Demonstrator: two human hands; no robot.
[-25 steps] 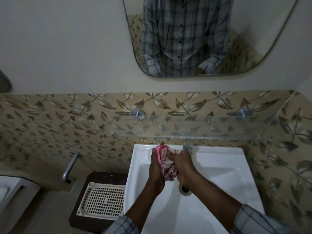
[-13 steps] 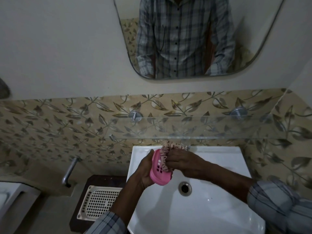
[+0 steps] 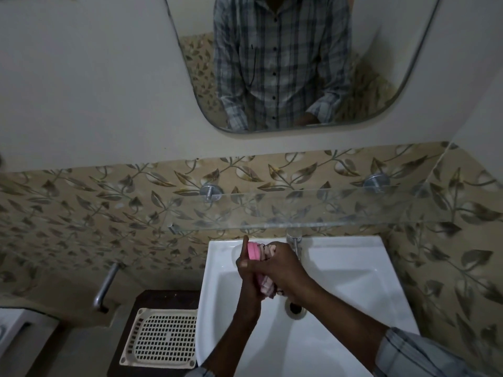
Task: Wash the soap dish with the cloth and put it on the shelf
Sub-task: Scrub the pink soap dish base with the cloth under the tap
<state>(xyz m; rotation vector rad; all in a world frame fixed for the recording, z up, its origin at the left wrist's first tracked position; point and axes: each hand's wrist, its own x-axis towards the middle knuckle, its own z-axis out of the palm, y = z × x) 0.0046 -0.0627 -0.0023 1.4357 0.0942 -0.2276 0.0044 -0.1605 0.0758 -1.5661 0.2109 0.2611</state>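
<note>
Soap dish (image 3: 253, 251) gripped in left hand (image 3: 249, 278); cloth (image 3: 268, 288) clamped in right hand (image 3: 283, 270), pressed against it. Washing step, likely; next calls for lift onto shelf (image 3: 326, 210).

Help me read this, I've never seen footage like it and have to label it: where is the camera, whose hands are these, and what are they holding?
There is no machine here. The camera sits on a person's head and looks down over a white sink, so the two arms are that person's own. The mirror above shows their checked shirt. The left hand holds a pink soap dish on edge, and the right hand presses a patterned cloth against it. A tap stands just behind the hands. A glass shelf runs along the wall above. Left of the sink, a white perforated tray lies on a dark stand.
</note>
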